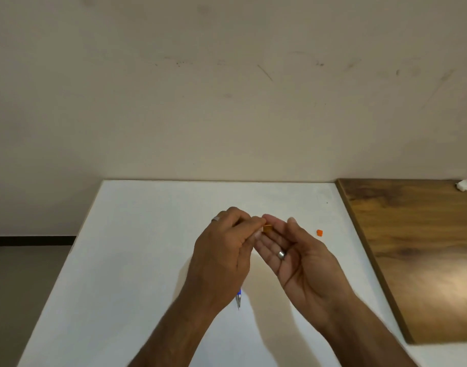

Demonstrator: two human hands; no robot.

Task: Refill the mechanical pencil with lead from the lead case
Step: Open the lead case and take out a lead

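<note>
My left hand [224, 250] is raised over the white table [137, 260], its fingers pinched together on a small orange lead case [267, 229]. My right hand [296, 258] is held palm-up right beside it, fingers apart, fingertips just under the case. A small orange cap [319, 232] lies on the table to the right of my hands. The mechanical pencil [238, 299], blue with a metal tip, lies on the table under my left wrist; only its tip end shows. No lead is visible.
A dark wooden tabletop [417, 255] adjoins the white table on the right, with a crumpled white tissue [465, 185] at its far corner. A beige wall rises behind the table. The floor lies off the table's left edge.
</note>
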